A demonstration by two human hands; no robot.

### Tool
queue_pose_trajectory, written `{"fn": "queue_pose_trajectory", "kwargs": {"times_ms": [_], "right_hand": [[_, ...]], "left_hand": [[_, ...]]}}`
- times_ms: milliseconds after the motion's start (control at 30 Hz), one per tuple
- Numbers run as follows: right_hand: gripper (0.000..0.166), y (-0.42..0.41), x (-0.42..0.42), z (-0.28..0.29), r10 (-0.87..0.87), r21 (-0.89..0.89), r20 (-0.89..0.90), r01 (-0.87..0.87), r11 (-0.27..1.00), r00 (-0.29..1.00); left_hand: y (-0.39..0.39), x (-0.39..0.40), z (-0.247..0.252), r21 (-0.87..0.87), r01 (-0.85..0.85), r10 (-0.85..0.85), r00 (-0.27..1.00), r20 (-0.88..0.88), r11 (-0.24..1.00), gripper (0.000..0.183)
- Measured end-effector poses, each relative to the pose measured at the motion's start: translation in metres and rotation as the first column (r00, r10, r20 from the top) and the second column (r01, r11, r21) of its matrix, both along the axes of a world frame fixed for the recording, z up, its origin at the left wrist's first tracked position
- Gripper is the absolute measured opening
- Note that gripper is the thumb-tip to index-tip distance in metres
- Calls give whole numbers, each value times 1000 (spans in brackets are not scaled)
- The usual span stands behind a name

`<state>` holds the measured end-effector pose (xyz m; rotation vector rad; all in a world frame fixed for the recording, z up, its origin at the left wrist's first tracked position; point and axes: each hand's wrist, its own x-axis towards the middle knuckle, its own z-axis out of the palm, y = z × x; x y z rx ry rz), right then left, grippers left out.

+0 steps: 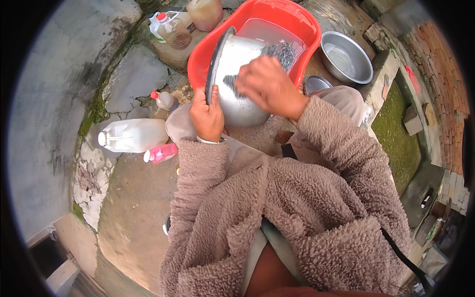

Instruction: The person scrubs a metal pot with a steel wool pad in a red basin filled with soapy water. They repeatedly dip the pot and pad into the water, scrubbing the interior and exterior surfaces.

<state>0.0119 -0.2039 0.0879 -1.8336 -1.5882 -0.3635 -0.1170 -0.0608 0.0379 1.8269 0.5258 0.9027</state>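
Observation:
A round aluminium pot (241,107) is tipped on its side before me, partly over the red plastic basin (198,70). My left hand (208,117) grips its dark rim, thumb on the outside. Against the pot's wall lies my right hand (265,83), blurred, with its fingers curled. A dark smudge (231,84) shows at the fingertips. Beyond the knuckles is a grey, streaky patch (280,54); whether it is soot or steel wool is unclear. The right palm is hidden, so I cannot tell what it holds. Cloudy water (256,29) fills part of the basin.
A metal bowl (347,57) and a small metal lid or dish (317,84) are at the right. Leftward lie a large plastic jug (135,135), a pink bottle (163,153) and a small red-capped bottle (165,100). More jugs (174,33) stand behind, near the concrete wall (48,111).

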Motion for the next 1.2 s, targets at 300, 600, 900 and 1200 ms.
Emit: {"fn": "queue_pose_trajectory", "kwargs": {"times_ms": [300, 600, 900, 1200], "right_hand": [[15, 1, -17, 4, 3, 14, 18, -3, 1000, 1000], [24, 11, 44, -3, -262, 25, -190, 271, 962, 946], [24, 3, 64, -21, -358, -39, -391, 374, 927, 848], [15, 11, 67, -16, -320, 27, -419, 364, 931, 850]], "left_hand": [[8, 1, 2, -46, -36, 35, 999, -11, 998, 19], [6, -7, 3, -53, -25, 25, 1000, -12, 998, 15], [7, -8, 5, -22, -44, 44, 999, -7, 999, 19], [4, -10, 3, -59, -56, 55, 998, -8, 997, 22]]}}
